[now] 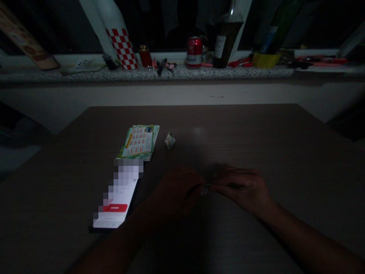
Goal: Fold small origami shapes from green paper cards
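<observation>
My left hand (182,188) and my right hand (242,188) meet above the table in dim light, fingertips nearly touching. Between the left fingertips a small pale piece (204,191) shows, perhaps paper; most of it is hidden. The right hand is closed in a pinch, and a thin thing seems to run along its fingers, too dark to name. Beyond the hands a small folded paper shape (170,140) with points rests on the table. Left of it lies a stack of printed cards (139,142), green-edged with orange figures.
A lit phone (114,209) lies on the dark wooden table (242,133), beside my left forearm. The stone windowsill (176,74) behind holds a red-checked bottle (122,45), a red can (194,52), a dark bottle (225,43) and a yellow holder (266,60).
</observation>
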Available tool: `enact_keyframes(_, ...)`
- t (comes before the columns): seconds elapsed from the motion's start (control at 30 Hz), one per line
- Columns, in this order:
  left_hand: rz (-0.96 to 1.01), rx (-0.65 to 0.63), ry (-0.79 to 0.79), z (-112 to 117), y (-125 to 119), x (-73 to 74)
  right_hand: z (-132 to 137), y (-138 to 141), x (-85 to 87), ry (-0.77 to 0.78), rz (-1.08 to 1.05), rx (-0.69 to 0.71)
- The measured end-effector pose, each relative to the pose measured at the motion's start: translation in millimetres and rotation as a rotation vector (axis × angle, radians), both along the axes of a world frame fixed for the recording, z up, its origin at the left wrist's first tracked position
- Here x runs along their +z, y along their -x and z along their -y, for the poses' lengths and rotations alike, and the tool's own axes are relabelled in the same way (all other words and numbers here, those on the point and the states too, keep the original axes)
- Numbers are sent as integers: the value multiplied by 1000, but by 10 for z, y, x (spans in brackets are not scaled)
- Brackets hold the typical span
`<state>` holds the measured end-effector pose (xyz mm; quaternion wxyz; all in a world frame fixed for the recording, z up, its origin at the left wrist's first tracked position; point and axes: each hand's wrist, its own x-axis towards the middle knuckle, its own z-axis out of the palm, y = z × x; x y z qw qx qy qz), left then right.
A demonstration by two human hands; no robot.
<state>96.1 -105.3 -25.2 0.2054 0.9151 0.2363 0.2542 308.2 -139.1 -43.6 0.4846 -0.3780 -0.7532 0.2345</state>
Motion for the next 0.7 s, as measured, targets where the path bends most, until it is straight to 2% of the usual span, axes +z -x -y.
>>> enact_keyframes(0.27, 6, 25, 25, 24, 7, -11, 14, -20, 13, 22, 12, -20)
enact_keyframes(0.7, 21, -4, 79, 20, 12, -23, 0, -25, 9, -69, 29, 11)
